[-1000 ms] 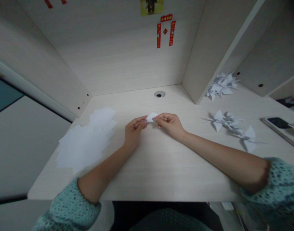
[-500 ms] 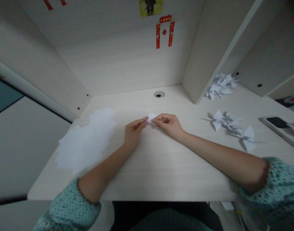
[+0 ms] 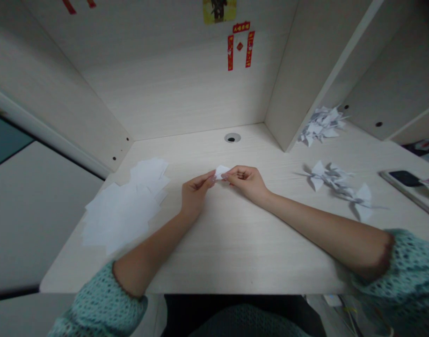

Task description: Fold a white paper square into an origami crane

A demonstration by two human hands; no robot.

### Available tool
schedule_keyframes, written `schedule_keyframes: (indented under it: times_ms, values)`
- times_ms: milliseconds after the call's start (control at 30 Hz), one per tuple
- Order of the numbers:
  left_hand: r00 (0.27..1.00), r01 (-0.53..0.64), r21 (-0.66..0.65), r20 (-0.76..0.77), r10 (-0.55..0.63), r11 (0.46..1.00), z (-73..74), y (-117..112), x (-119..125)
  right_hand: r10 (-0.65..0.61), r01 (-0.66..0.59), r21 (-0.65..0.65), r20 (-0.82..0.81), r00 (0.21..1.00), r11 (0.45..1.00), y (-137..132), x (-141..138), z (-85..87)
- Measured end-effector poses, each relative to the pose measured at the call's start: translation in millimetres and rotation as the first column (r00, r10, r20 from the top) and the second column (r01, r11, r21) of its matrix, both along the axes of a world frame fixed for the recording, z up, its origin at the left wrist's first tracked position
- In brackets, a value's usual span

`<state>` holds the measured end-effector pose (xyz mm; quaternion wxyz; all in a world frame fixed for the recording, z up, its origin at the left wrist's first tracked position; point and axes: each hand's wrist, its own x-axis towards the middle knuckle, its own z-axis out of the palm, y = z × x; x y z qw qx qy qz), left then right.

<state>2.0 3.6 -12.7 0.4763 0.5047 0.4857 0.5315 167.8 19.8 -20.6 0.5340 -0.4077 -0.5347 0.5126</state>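
Note:
A small folded piece of white paper [image 3: 221, 172] is held between my hands, near the middle of the desk. My left hand [image 3: 196, 191] pinches its left edge between thumb and fingers. On the right edge, my right hand [image 3: 247, 181] grips it the same way, with the other fingers curled in. My fingertips cover part of the paper, so its exact folds cannot be made out. Several folded paper cranes [image 3: 340, 185] lie to the right of my right hand. Left of my left hand is a spread of flat white paper sheets [image 3: 121, 210].
A heap of folded white paper pieces [image 3: 323, 124] sits behind the upright divider [image 3: 287, 126]. At the right edge lies a phone [image 3: 409, 187]. A round cable hole [image 3: 232, 137] is set at the back of the pale desk [image 3: 214, 252].
Both hands stay in nearly the same place. Slightly more of the white paper shows between the fingertips.

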Motion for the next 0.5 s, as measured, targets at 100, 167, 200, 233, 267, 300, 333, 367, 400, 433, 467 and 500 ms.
schedule_keyframes:
  times_ms: [100,167,200,233,267,300,333,367,400,433,467,500]
  values:
    - [1.000,0.003,0.001,0.013,-0.003,1.000,-0.9,0.1,-0.2,-0.002,0.002,0.010,0.006,1.000,1.000,-0.3,-0.1,0.1]
    - [1.000,0.000,0.002,0.016,0.000,1.000,-1.6,0.2,-0.6,0.011,-0.011,0.011,0.008,1.000,1.000,-0.4,-0.2,0.0]
    - [1.000,-0.002,0.004,0.015,0.001,1.000,-1.8,0.3,-0.8,0.022,-0.022,0.008,0.005,1.000,1.000,-0.4,-0.2,-0.2]
    - [1.000,-0.003,0.006,0.013,0.003,1.000,-1.9,0.3,-0.9,0.030,-0.030,0.004,-0.001,1.000,1.000,-0.3,-0.3,-0.3]
    - [1.000,-0.003,0.009,0.011,0.003,1.000,-1.9,0.4,-1.0,0.036,-0.036,-0.001,-0.008,0.999,0.999,-0.2,-0.3,-0.4]
    - [1.000,-0.004,0.013,0.009,0.004,1.000,-1.8,0.4,-1.1,0.038,-0.038,-0.005,-0.014,0.999,0.999,-0.1,-0.4,-0.4]
    - [1.000,-0.005,0.016,0.007,0.005,1.000,-1.7,0.4,-1.1,0.036,-0.036,-0.009,-0.020,0.999,0.999,0.0,-0.4,-0.3]
    - [1.000,-0.006,0.020,0.006,0.006,1.000,-1.5,0.3,-1.0,0.031,-0.032,-0.012,-0.026,0.999,0.999,0.0,-0.5,0.0]
    - [1.000,-0.008,0.024,0.008,0.007,1.000,-1.4,0.3,-0.9,0.025,-0.025,-0.015,-0.036,0.999,1.000,0.1,-0.5,0.3]
    - [1.000,-0.009,0.026,0.010,0.009,1.000,-1.3,0.2,-0.8,0.020,-0.021,-0.017,-0.049,0.999,1.000,0.1,-0.5,0.7]
    - [1.000,-0.010,0.027,0.015,0.010,1.000,-1.2,0.2,-0.6,0.017,-0.018,-0.016,-0.062,0.998,1.000,0.1,-0.5,1.0]
    - [1.000,-0.011,0.027,0.021,0.011,1.000,-1.3,0.1,-0.6,0.014,-0.015,-0.015,-0.072,0.997,1.000,0.2,-0.4,1.3]
